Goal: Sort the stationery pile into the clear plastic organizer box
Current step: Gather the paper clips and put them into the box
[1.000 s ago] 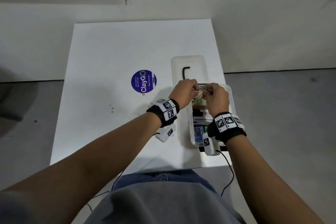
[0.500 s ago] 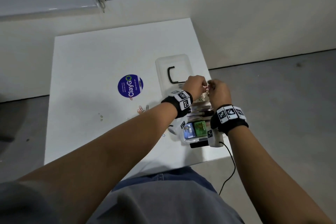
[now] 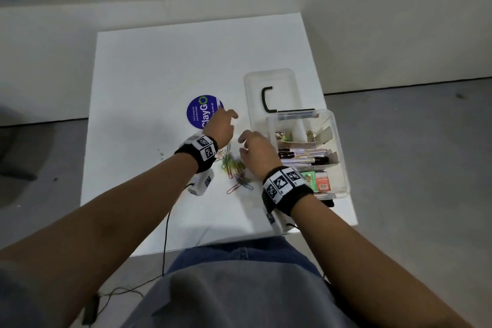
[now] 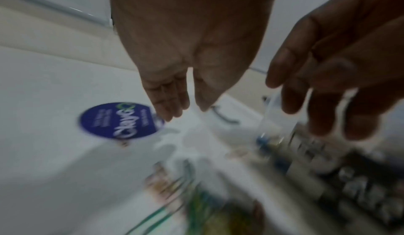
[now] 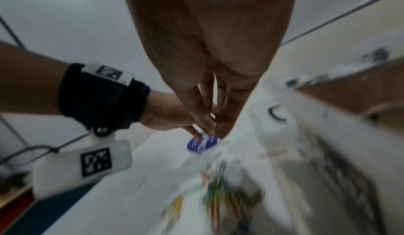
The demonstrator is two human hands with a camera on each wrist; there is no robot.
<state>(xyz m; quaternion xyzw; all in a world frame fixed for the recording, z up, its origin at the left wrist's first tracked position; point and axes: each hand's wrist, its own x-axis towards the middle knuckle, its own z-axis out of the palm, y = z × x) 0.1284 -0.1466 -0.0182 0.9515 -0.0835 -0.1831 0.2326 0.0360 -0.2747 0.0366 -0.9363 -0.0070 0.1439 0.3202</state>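
Coloured paper clips (image 3: 234,168) lie on the worktop (image 3: 149,82) between the left hand (image 3: 219,128) and right hand (image 3: 257,152), fingers loose, empty.

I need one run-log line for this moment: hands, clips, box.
left hand: open, empty, above table | right hand: open, empty, beside organizer box | paper clips: loose on table, unsorted | phase: reaching for clips

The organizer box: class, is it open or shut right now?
Open. The organizer box shows its pens and clips uncovered, and its lid lies flat on the table behind it.
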